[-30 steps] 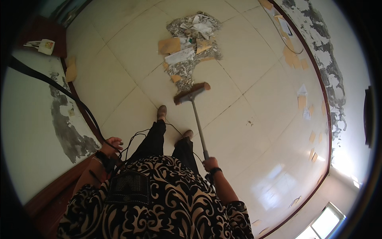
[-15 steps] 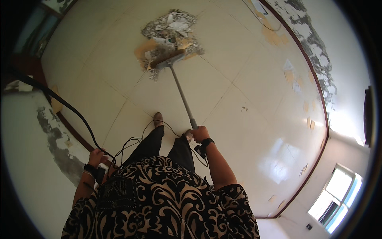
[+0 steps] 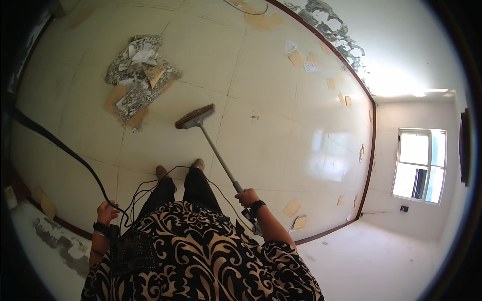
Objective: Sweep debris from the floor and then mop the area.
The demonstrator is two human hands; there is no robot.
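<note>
My right hand [image 3: 246, 197] is wrapped round the grey handle of a broom [image 3: 217, 156]. The broom's brown-bristled head [image 3: 195, 117] is over the pale tiled floor, tilted and apart from the rubble. That rubble [image 3: 139, 95], a heap of grey plaster bits with white and tan flakes, lies ahead and to the left. Down by my left hip, my left hand [image 3: 105, 212] has its fingers curled at a thick black cable [image 3: 75, 159] that comes in from the left edge.
Thin dark wires [image 3: 138, 193] loop across my legs, close to my shoes [image 3: 199, 164]. Tan and white flakes [image 3: 296, 57] lie along the right wall, whose paint is peeling. A small crumb patch [image 3: 255, 118] sits right of the broom. A bright window [image 3: 419, 165] is at the far right.
The broom head has come off the rubble and swung to its right. My view and body have turned right, so the heap now appears further left. Both hands keep their holds.
</note>
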